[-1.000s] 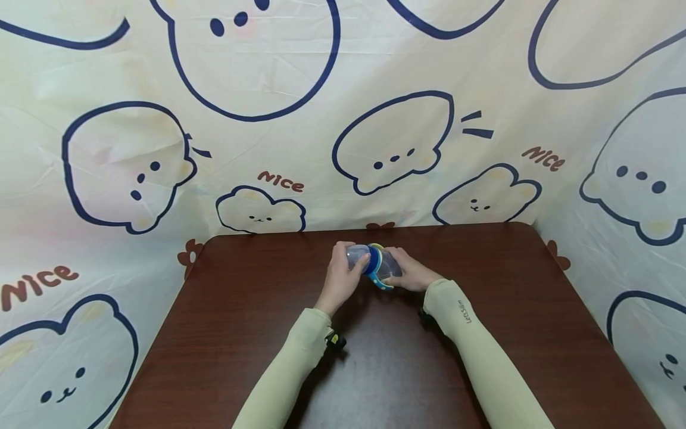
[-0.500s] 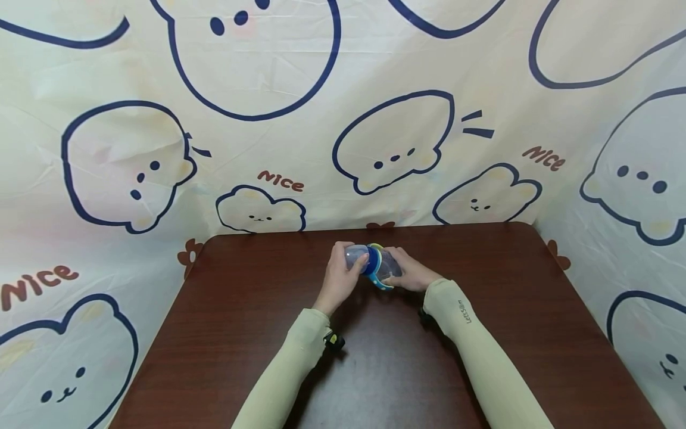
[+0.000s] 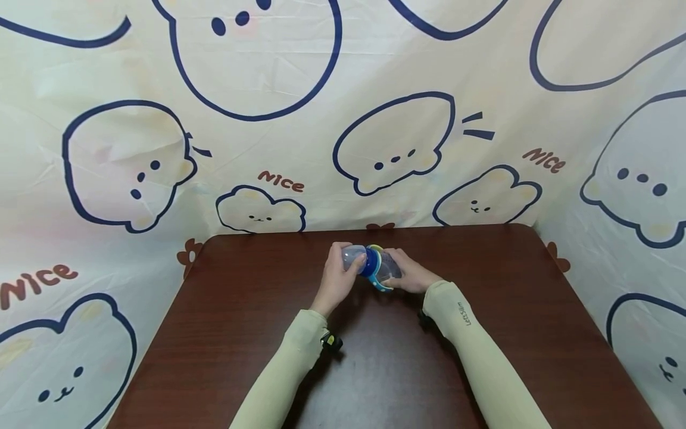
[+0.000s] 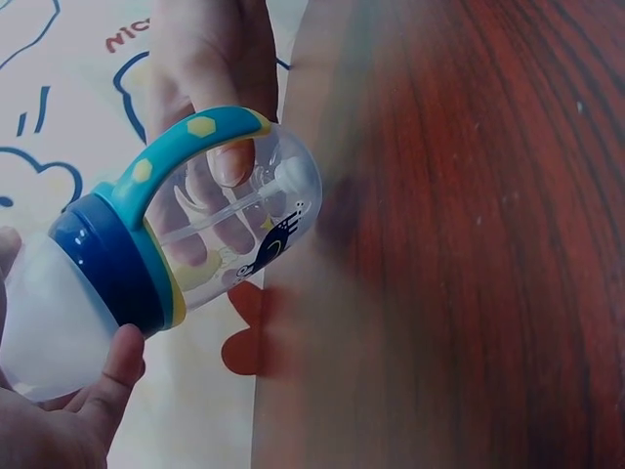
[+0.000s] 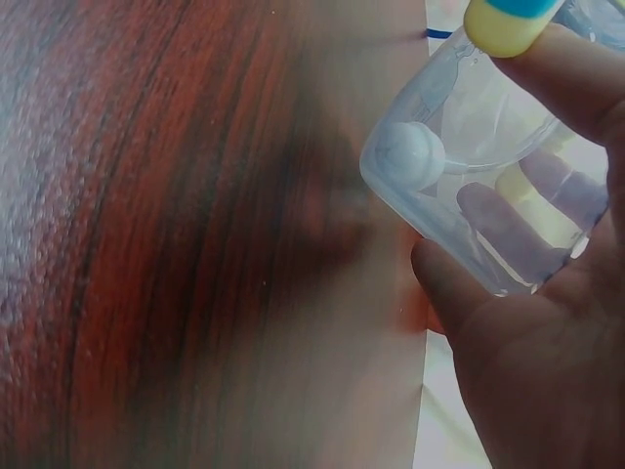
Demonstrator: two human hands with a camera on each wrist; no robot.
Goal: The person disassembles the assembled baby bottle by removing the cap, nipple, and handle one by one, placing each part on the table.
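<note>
A baby bottle point(image 3: 389, 269) is held tilted above the far part of the table, its cap end pointing left. My left hand point(image 3: 337, 273) grips the translucent cap point(image 4: 51, 318), with the thumb by the dark blue collar point(image 4: 109, 262). From the other side, my right hand point(image 3: 411, 273) holds the clear body, fingers behind it and thumb in front. A turquoise handle with yellow spots point(image 4: 186, 145) arches over the body in the left wrist view. Inside the body shows a straw with a white weighted end point(image 5: 408, 156). Whatever sits under the cap cannot be made out.
The dark brown wooden table point(image 3: 257, 333) spreads beneath both arms. A cream sheet printed with cartoon bears point(image 3: 300, 65) hangs behind its far edge and along both sides. Each wrist carries a small black camera, such as the left one point(image 3: 332, 342).
My left hand has shifted slightly left, and the cap and collar with it. The right hand stays nearly still on the bottle's body.
</note>
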